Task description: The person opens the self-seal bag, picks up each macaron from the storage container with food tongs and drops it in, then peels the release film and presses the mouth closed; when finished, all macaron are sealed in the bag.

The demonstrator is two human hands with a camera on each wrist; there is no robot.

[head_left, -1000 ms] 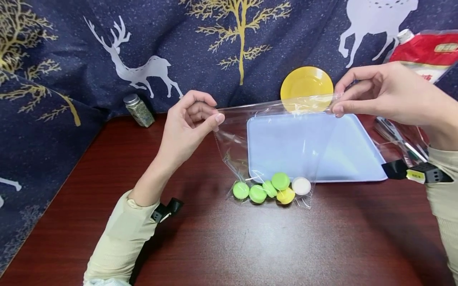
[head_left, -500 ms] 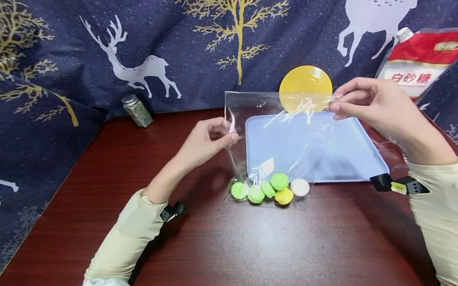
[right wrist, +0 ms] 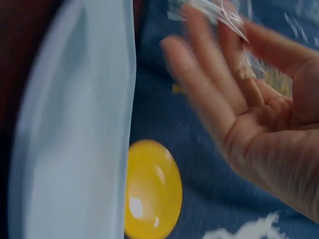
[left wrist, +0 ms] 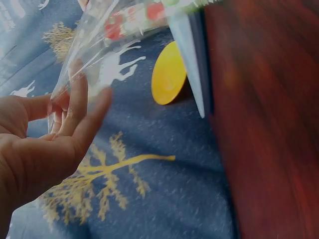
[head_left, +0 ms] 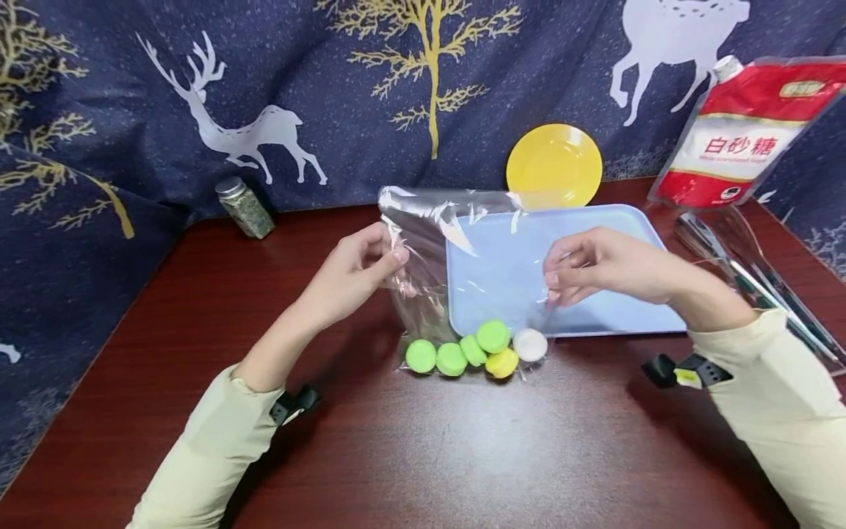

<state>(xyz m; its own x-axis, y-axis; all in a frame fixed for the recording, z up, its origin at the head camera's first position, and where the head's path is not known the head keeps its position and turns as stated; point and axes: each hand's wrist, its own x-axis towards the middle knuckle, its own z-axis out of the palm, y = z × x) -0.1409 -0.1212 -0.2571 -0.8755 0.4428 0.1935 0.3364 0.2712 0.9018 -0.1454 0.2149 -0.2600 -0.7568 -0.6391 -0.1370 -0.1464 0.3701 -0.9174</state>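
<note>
A clear plastic bag (head_left: 423, 228) stands upright over the table, its upper part wrinkled and see-through. Several green macarons (head_left: 452, 359), a yellow macaron (head_left: 502, 364) and a white round piece (head_left: 530, 344) lie along its bottom. My left hand (head_left: 350, 275) pinches the bag's left side between thumb and fingers. On the right, my right hand (head_left: 608, 266) pinches the bag's other side lower down. In the right wrist view, film (right wrist: 219, 12) shows between the thumb and index finger of that hand, while the other fingers extend loosely.
Behind the bag lies a light blue tray (head_left: 628, 319), with a yellow plate (head_left: 555, 158) leaning at the back. A sugar pouch (head_left: 740, 139) stands back right, near metal utensils (head_left: 760, 272). A spice jar (head_left: 246, 209) sits back left against the patterned cloth (head_left: 370, 147).
My right hand has come down and left along the bag's right side. My left hand has moved lower on the left side. The bag's top now sags, and the sugar pouch is uncovered.
</note>
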